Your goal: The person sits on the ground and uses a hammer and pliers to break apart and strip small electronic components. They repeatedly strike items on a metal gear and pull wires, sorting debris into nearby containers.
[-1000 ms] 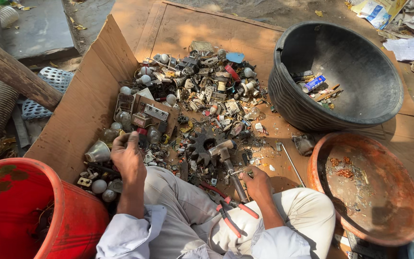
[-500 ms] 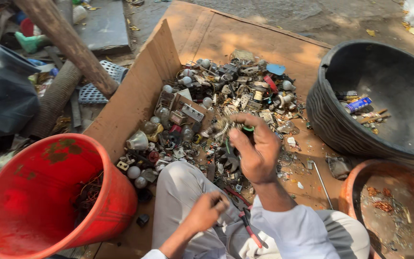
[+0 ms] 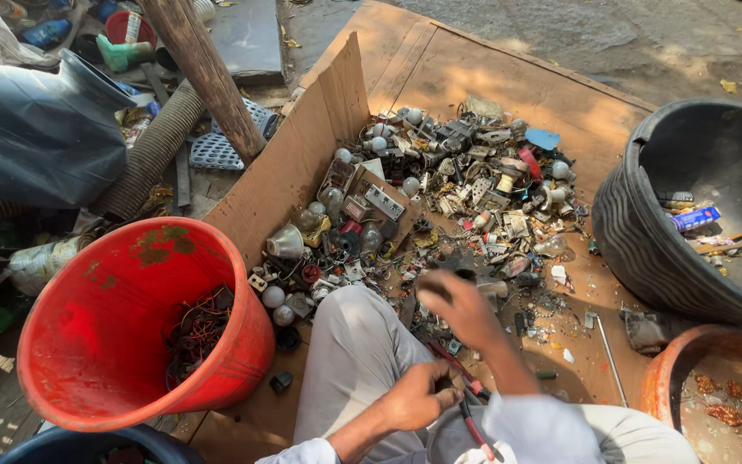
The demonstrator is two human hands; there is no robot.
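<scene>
Right hand (image 3: 465, 314) has drawn back from scrap pile (image 3: 465, 198).

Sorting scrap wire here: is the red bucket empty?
No. The red bucket holds a tangle of wires at its bottom.

A single head-worn camera looks steeply down from close above the lap. The scrap pile (image 3: 457, 198) lies just beyond the fingers (image 3: 431, 288), with the red bucket (image 3: 122, 344) to their left.
</scene>
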